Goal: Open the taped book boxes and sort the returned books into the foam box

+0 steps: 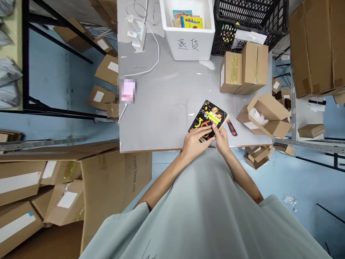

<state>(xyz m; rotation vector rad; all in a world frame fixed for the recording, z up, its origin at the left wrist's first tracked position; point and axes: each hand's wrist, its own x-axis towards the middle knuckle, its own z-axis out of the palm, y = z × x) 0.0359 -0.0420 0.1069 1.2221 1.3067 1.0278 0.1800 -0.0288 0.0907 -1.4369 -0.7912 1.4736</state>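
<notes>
A small black picture book point(209, 117) with colourful cartoon figures and a large yellow numeral lies at the near edge of the grey table point(167, 104). My left hand point(194, 141) rests on its near corner with the fingers laid over the cover. My right hand point(221, 138) grips the book's near right edge, thumb on top. Both hands hold the book just above or on the tabletop.
A red-handled box cutter point(231, 127) lies right of the book. An open cardboard box point(265, 115) sits at the table's right edge, two sealed boxes point(244, 68) behind it, a white foam bin point(188, 28) with books and a black crate point(250, 21) at the back. Cartons crowd the floor left.
</notes>
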